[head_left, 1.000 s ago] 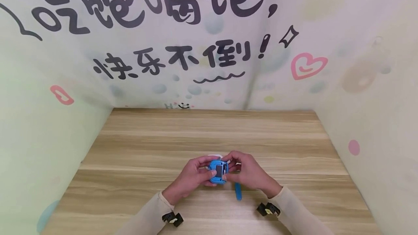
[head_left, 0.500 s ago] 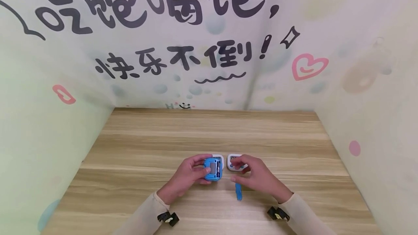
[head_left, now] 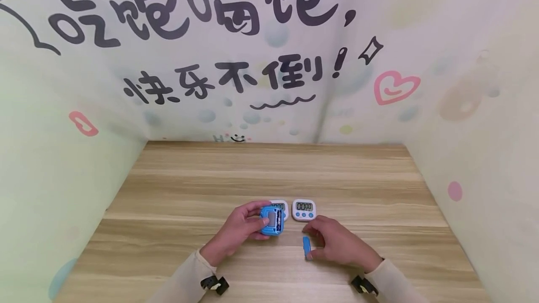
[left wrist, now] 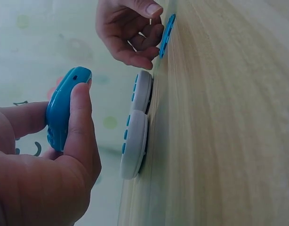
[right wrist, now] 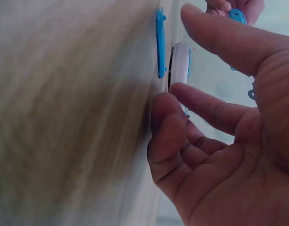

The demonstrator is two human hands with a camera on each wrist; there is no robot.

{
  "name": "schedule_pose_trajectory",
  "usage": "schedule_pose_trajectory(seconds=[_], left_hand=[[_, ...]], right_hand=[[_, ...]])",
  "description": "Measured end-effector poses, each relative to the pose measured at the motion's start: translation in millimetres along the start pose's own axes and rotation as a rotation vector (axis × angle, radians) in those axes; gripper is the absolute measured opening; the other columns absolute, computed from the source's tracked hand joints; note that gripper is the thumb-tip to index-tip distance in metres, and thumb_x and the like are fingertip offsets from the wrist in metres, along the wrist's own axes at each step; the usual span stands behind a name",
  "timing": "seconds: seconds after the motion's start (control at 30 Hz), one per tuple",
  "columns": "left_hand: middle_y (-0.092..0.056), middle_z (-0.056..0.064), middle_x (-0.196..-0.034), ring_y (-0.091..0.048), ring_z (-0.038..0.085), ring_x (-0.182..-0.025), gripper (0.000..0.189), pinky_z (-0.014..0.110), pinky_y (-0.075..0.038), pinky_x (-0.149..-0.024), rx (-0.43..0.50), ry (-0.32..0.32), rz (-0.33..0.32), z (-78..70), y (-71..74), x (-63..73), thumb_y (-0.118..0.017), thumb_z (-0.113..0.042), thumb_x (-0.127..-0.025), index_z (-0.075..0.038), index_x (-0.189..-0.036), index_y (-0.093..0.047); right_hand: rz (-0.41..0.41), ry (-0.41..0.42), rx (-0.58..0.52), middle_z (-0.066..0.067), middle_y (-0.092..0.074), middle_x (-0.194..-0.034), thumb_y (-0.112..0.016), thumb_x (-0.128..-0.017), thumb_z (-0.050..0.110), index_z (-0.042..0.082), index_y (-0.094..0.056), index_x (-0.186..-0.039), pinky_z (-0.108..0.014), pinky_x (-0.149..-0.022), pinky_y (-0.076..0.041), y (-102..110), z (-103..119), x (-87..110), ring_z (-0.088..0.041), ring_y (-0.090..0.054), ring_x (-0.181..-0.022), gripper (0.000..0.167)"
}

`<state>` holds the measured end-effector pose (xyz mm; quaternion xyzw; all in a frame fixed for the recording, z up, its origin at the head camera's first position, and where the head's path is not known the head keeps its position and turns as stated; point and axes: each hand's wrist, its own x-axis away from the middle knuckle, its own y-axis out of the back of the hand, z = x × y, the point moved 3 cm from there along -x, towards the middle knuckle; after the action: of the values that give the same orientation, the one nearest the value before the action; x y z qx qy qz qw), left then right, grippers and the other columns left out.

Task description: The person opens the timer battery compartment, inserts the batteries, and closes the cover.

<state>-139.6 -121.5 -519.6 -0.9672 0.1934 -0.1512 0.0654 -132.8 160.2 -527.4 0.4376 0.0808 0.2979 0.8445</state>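
My left hand [head_left: 236, 229] holds a blue timer [head_left: 273, 220] between thumb and fingers, its back turned up. An uncovered battery compartment shows along the timer's right side. In the left wrist view the blue timer [left wrist: 62, 110] is up off the table. On the table lies a slim blue battery cover [head_left: 307, 248]. My right hand [head_left: 337, 242] is beside it with fingers loosely bent, the thumb near the cover's lower end. From the right wrist view, a gap shows between the hand and the battery cover [right wrist: 161, 44].
Two white timers with blue buttons lie behind the hands. The left white timer [head_left: 279, 204] is partly hidden by the blue one; the right white timer [head_left: 304, 210] shows its display. The wooden table [head_left: 269, 167] meets printed walls at the back and sides.
My right hand has left the blue timer and moved right and down to the battery cover. The left hand, still holding the timer, has shifted slightly left.
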Motion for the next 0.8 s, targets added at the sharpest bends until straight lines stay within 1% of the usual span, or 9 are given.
schedule_pose_trajectory(seconds=[0.13, 0.23, 0.3, 0.37, 0.53, 0.6, 0.67, 0.8], left_hand=[[-0.060, 0.020, -0.131, -0.075, 0.025, -0.104, 0.052, 0.043, -0.069, -0.086, 0.000, 0.005, 0.003, 1.0, -0.3, 0.3, -0.070, -0.005, -0.101, -0.004, -0.151, -0.054], [-0.060, 0.020, -0.131, -0.075, 0.025, -0.104, 0.053, 0.043, -0.069, -0.086, 0.000, 0.003, 0.010, 1.2, -0.8, 0.6, -0.070, -0.005, -0.101, -0.004, -0.151, -0.054], [-0.060, 0.020, -0.131, -0.075, 0.025, -0.104, 0.053, 0.042, -0.069, -0.086, -0.001, 0.002, 0.014, 1.5, -1.1, 0.6, -0.070, -0.005, -0.101, -0.004, -0.151, -0.054], [-0.060, 0.020, -0.132, -0.074, 0.025, -0.104, 0.053, 0.042, -0.069, -0.086, -0.002, 0.003, 0.019, 2.2, -1.0, 0.3, -0.069, -0.005, -0.101, -0.004, -0.151, -0.054], [-0.060, 0.020, -0.132, -0.074, 0.025, -0.104, 0.053, 0.041, -0.069, -0.086, -0.001, 0.006, 0.026, 4.3, -1.0, -1.0, -0.069, -0.005, -0.101, -0.005, -0.151, -0.054], [-0.060, 0.020, -0.133, -0.074, 0.025, -0.104, 0.053, 0.041, -0.069, -0.086, -0.001, 0.005, 0.025, 4.7, -1.0, -1.5, -0.069, -0.005, -0.101, -0.005, -0.151, -0.054], [-0.060, 0.021, -0.133, -0.074, 0.025, -0.104, 0.053, 0.042, -0.069, -0.087, -0.002, 0.003, 0.023, 4.9, -0.8, -2.1, -0.070, -0.005, -0.100, -0.004, -0.151, -0.054], [-0.059, 0.021, -0.133, -0.074, 0.025, -0.104, 0.052, 0.043, -0.069, -0.086, 0.001, 0.002, 0.018, 5.2, 0.2, -2.9, -0.069, -0.004, -0.101, -0.003, -0.151, -0.053]], right_hand=[[0.017, -0.034, 0.036, 0.011, -0.061, -0.104, -0.095, -0.077, 0.043, 0.019, -0.071, -0.116, -0.027, -0.082, -0.056, -3.9, 0.8, -0.4, -0.007, -0.054, -0.092, 0.052], [0.022, -0.046, 0.049, 0.011, -0.061, -0.109, -0.094, -0.078, 0.041, 0.019, -0.069, -0.113, -0.033, -0.089, -0.058, -6.3, 2.3, -1.3, -0.008, -0.054, -0.096, 0.049], [0.028, -0.054, 0.064, 0.011, -0.060, -0.109, -0.094, -0.078, 0.040, 0.019, -0.068, -0.111, -0.033, -0.090, -0.058, -7.7, 2.7, -2.0, -0.008, -0.055, -0.096, 0.046], [0.037, -0.064, 0.073, 0.011, -0.059, -0.108, -0.093, -0.078, 0.038, 0.020, -0.067, -0.110, -0.033, -0.089, -0.057, -8.4, 3.3, -3.0, -0.008, -0.054, -0.095, 0.045], [0.051, -0.061, 0.089, 0.010, -0.056, -0.101, -0.091, -0.078, 0.031, 0.020, -0.063, -0.107, -0.026, -0.077, -0.051, -7.9, 5.3, -5.1, -0.009, -0.051, -0.089, 0.042], [0.051, -0.059, 0.088, 0.010, -0.056, -0.100, -0.090, -0.078, 0.031, 0.020, -0.063, -0.109, -0.025, -0.075, -0.050, -7.5, 5.3, -5.5, -0.009, -0.051, -0.087, 0.043], [0.048, -0.060, 0.080, 0.010, -0.056, -0.098, -0.091, -0.079, 0.033, 0.019, -0.063, -0.112, -0.024, -0.074, -0.049, -7.0, 5.1, -5.7, -0.009, -0.051, -0.086, 0.045], [0.039, -0.072, 0.050, 0.010, -0.057, -0.096, -0.093, -0.079, 0.042, 0.017, -0.062, -0.119, -0.024, -0.073, -0.049, -7.3, 2.9, -7.4, -0.010, -0.053, -0.085, 0.056]])
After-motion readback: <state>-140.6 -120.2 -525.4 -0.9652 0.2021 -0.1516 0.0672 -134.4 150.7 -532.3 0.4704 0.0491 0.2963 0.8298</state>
